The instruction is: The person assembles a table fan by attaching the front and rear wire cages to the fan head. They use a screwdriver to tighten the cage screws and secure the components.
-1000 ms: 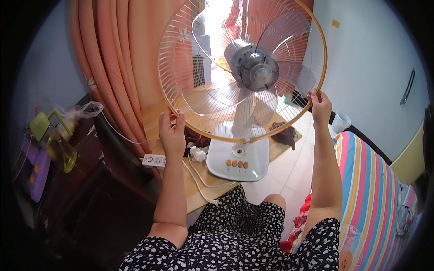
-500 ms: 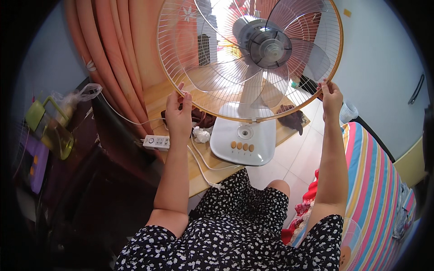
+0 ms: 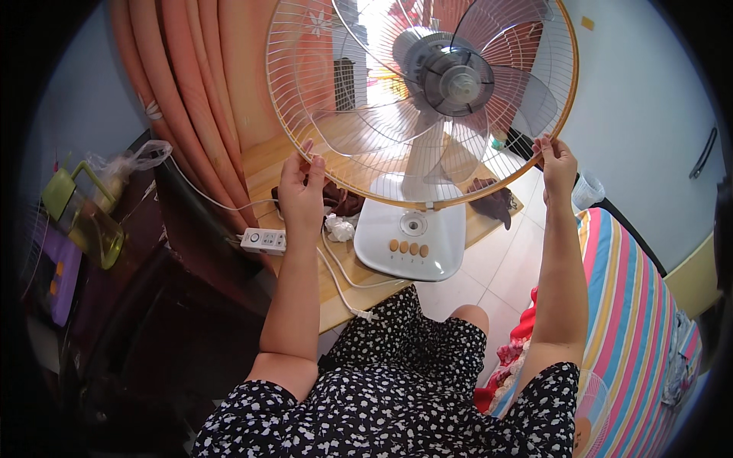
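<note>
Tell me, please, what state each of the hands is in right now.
Left hand: closed, holding the fan guard's yellow-orange rim at its lower left.
Right hand: closed, holding the same rim at its lower right.

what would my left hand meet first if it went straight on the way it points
Your left hand would first meet the fan guard's yellow-orange rim, which it grips; beyond that, perhaps the orange curtain, though depth is unclear.
</note>
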### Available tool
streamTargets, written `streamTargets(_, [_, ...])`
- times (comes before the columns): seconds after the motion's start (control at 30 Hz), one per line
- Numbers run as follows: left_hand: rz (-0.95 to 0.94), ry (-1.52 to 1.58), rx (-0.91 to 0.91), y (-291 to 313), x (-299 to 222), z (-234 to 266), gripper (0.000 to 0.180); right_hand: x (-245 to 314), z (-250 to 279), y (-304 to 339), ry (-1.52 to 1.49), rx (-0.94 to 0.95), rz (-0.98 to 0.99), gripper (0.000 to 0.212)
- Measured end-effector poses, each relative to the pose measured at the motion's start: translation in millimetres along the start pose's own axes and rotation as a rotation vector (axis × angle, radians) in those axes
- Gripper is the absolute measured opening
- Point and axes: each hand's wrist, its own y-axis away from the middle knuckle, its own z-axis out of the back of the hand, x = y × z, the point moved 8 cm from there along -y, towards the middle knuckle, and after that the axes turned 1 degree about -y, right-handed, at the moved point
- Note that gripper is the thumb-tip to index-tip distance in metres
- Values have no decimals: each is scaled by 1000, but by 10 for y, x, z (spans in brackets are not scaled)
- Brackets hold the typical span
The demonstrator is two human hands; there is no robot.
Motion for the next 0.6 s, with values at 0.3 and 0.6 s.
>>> streamTargets(0.3, [79,66,80,102,131,-115,40,-263,-53,155,-140,46,-144,27])
streamTargets(0.6, [235,129,175,393,376,-311,42,-871,-834,1315,-519,331,-627,33])
